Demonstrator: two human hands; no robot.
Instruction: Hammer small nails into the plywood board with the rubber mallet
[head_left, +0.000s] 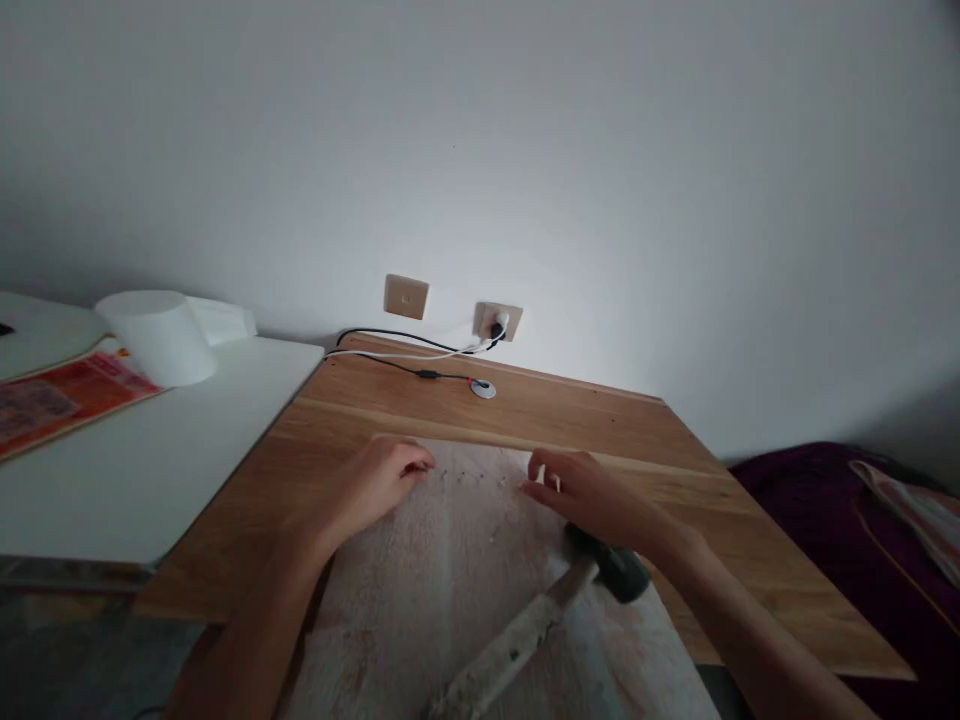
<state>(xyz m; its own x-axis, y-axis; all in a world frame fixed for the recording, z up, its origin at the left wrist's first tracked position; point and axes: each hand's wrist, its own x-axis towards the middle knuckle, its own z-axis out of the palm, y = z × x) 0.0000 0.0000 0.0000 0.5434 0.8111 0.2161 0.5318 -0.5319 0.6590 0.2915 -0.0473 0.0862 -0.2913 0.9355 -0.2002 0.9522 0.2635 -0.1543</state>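
A pale, worn wooden board lies before me, with several small nails standing in a row near its far edge. My left hand rests at the board's far left corner, fingers curled in beside the row's left end; whether anything small is between them is hidden. At the far right corner, my right hand has bent fingers with a gap between thumb and forefinger, and no object shows in it. A hammer lies across the board below my right hand, its dark head partly under my wrist.
The board is on a brown wooden table against a wall. Cables run along its back to a wall socket. Left is a white table with a white roll and a red packet. Purple fabric lies right.
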